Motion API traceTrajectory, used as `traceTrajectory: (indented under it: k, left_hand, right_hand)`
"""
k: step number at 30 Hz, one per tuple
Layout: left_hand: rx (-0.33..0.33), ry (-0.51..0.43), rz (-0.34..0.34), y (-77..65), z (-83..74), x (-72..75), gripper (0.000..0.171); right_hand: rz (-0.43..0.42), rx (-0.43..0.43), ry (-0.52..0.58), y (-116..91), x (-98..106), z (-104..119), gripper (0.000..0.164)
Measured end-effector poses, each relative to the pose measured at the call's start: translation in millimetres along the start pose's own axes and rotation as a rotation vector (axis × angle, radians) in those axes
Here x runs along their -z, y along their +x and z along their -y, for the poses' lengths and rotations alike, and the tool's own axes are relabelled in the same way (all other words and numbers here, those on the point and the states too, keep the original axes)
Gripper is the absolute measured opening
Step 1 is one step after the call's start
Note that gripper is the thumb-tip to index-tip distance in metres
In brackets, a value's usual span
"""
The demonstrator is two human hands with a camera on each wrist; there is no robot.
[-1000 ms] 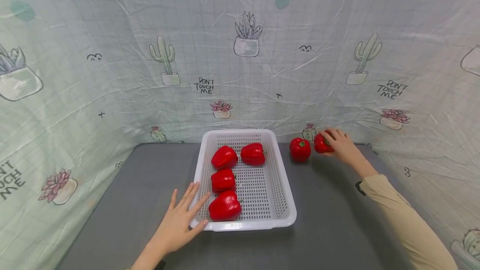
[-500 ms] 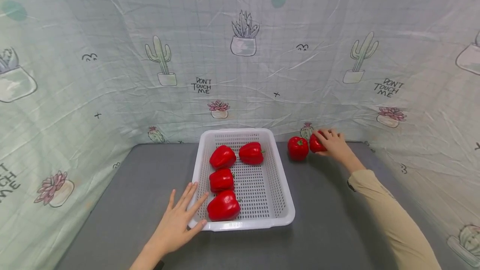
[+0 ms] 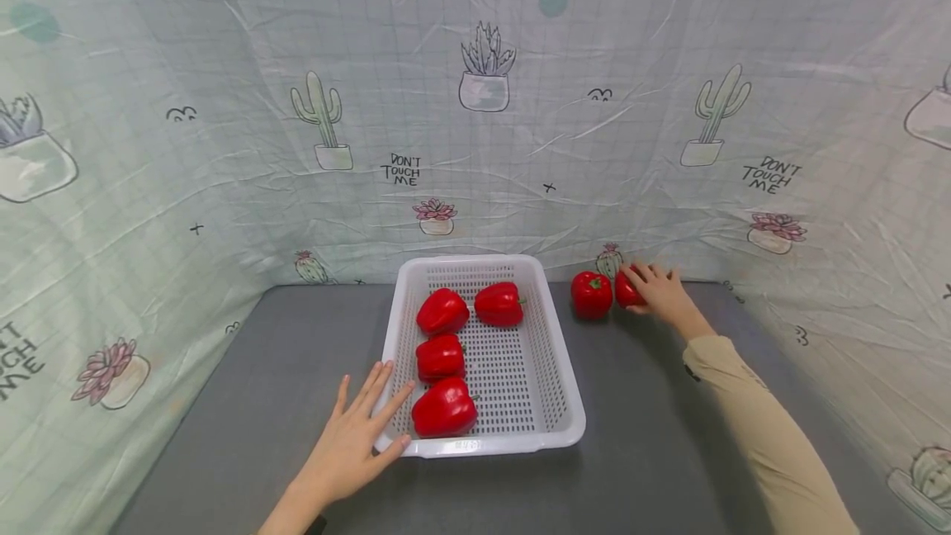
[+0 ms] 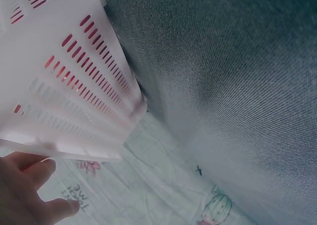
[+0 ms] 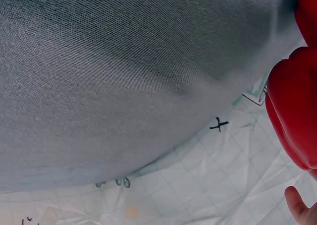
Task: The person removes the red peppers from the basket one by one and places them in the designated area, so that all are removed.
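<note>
In the head view, my right hand (image 3: 664, 301) curls over a red bell pepper (image 3: 626, 288) at the back right of the table, its fingers partly hiding it. A second red bell pepper (image 3: 592, 295) stands just left of that one, stem up. The right wrist view shows the gripped bell pepper (image 5: 294, 106) at its right edge, with one finger apart below it. My left hand (image 3: 347, 444) rests with spread, straight fingers on the near left rim of a white plastic basket (image 3: 560, 353). Several red bell peppers (image 3: 446, 409) lie inside, mostly along its left side.
The grey tabletop (image 3: 654, 436) runs out on both sides of the basket. A pale curtain (image 3: 483, 172) printed with cacti hangs close behind the table and along both sides. The free-standing pepper sits between the basket and my right hand.
My right hand has shifted left with its pepper, bringing it close beside the standing one, and has sunk slightly. My left hand and the basket have stayed put; the head view shifted slightly.
</note>
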State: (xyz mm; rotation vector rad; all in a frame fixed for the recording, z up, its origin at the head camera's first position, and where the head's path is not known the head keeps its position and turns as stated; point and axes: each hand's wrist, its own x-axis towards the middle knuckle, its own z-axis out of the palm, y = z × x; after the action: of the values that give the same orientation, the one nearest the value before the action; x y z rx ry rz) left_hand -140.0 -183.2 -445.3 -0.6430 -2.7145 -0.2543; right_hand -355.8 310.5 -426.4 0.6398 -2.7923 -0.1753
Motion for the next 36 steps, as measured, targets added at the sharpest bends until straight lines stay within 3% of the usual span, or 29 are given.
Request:
traceTrajectory:
  k: [4,11,22,36]
  left_hand:
    - [-0.005,-0.005,-0.008,-1.1,0.5,-0.9,0.065]
    - [-0.013,0.003,-0.023,-2.1,1.0,-3.0,0.065]
    - [-0.039,0.019,-0.076,-3.9,0.6,-8.3,0.065]
    - [-0.018,0.01,-0.043,-4.1,0.8,-9.1,0.066]
  right_hand:
    - [0.034,-0.013,0.017,-1.7,-6.5,0.0,0.072]
    - [-0.008,0.008,0.019,-4.0,-18.4,1.6,0.071]
    - [-0.005,0.003,0.015,-5.3,-28.3,4.9,0.074]
    - [-0.049,-0.028,0.056,-8.4,-36.2,6.4,0.074]
